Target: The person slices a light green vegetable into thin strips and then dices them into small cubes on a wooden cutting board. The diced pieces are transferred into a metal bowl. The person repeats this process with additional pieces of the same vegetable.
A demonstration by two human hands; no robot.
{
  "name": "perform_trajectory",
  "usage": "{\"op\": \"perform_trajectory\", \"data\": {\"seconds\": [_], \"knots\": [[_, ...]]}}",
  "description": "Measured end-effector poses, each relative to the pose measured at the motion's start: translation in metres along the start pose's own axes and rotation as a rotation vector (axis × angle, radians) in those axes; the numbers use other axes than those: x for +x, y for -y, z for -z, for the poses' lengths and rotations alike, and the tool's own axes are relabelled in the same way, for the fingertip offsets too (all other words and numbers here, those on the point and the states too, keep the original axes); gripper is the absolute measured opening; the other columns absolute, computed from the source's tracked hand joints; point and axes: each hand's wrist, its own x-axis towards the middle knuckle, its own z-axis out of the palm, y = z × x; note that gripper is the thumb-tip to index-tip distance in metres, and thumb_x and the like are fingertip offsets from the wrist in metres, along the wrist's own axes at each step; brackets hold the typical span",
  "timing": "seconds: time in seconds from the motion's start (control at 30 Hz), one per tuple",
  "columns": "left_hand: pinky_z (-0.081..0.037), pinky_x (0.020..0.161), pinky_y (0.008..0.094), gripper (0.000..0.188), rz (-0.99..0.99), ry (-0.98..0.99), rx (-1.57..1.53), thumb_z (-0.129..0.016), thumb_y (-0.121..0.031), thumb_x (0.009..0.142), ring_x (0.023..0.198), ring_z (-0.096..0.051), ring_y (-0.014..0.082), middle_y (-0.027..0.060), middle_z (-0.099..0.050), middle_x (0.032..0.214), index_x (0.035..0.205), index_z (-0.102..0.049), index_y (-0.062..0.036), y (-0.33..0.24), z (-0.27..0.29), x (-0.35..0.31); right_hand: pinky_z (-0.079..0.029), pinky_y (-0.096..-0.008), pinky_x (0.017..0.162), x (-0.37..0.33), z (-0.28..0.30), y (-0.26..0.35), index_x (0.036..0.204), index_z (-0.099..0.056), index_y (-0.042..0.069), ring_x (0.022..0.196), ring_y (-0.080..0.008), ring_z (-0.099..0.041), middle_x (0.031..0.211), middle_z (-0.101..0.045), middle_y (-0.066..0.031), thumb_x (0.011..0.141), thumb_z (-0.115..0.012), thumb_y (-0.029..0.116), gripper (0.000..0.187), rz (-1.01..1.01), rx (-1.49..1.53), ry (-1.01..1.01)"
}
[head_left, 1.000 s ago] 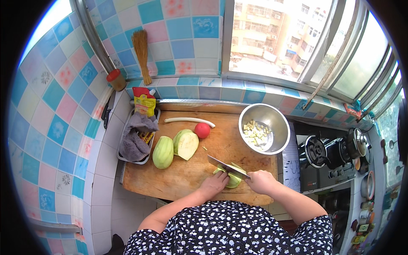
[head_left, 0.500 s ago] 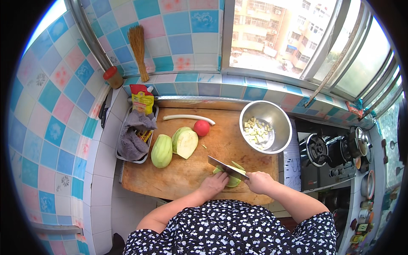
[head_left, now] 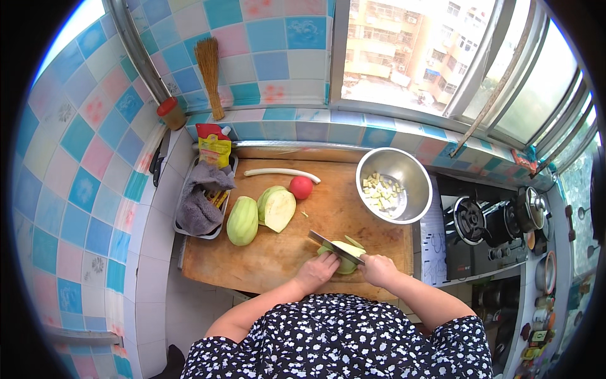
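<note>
My right hand (head_left: pixel 380 270) is closed round the handle of a cleaver (head_left: pixel 335 247). The blade crosses a piece of pale green peeled eggplant (head_left: pixel 347 264) near the board's front edge. Bent fingers of my left hand (head_left: pixel 317 271) hold that piece down, left of the blade. A thin sliver lies just beyond it. On the wooden cutting board (head_left: pixel 252 271), to the left, are a whole peeled eggplant (head_left: pixel 242 221) and a cut one (head_left: pixel 278 210). Behind them are a red tomato (head_left: pixel 301 187) and a white scallion stalk (head_left: pixel 282 174).
A steel bowl (head_left: pixel 416 189) with diced pale pieces stands at the board's back right. On the left, a tray (head_left: pixel 205 236) holds a grey cloth (head_left: pixel 205 196) and a yellow-red pouch (head_left: pixel 214 148). Further right is a gas stove (head_left: pixel 464 218) with a pot (head_left: pixel 530 208).
My right hand and the cleaver's handle have shifted slightly left and away from me, and the blade sits over the eggplant piece. My left hand stays on it. The whole view has shifted a little.
</note>
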Motion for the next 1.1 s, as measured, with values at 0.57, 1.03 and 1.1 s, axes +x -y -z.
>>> {"op": "perform_trajectory", "data": {"seconds": [0.57, 1.03, 1.1], "knots": [[-0.057, 0.071, 0.0306, 0.028, 0.019, 0.081, -0.02, -0.056, -0.012, 0.083, 0.11, -0.058, 0.0225, 0.0064, -0.06, 0.116, 0.11, -0.059, -0.0071, -0.001, -0.001, -0.01, -0.054, -0.0503, 0.077, -0.033, 0.046, 0.022, 0.099, -0.068, 0.003, 0.084, -0.0392, -0.069, 0.087, -0.071, -0.0205, 0.098, -0.052, 0.031, 0.033, 0.049, -0.084, 0.013], [-0.056, 0.065, 0.0294, 0.022, 0.01, 0.037, -0.003, -0.056, -0.013, 0.081, 0.093, -0.064, 0.0205, 0.005, -0.063, 0.103, 0.101, -0.062, -0.0075, 0.001, -0.001, -0.012, -0.054, -0.0499, 0.078, -0.008, 0.009, 0.02, 0.109, -0.061, 0.005, 0.088, -0.0376, -0.069, 0.092, -0.071, -0.0195, 0.097, -0.053, 0.025, 0.025, 0.017, -0.091, 0.085], [-0.056, 0.064, 0.0292, 0.022, 0.005, 0.025, -0.011, -0.056, -0.013, 0.081, 0.092, -0.064, 0.0204, 0.005, -0.063, 0.102, 0.102, -0.062, -0.0075, 0.0, -0.002, -0.011, -0.054, -0.0502, 0.076, -0.005, -0.005, 0.015, 0.106, -0.061, 0.005, 0.087, -0.0384, -0.069, 0.089, -0.071, -0.0199, 0.096, -0.054, 0.025, 0.024, 0.013, -0.071, 0.032]]}}
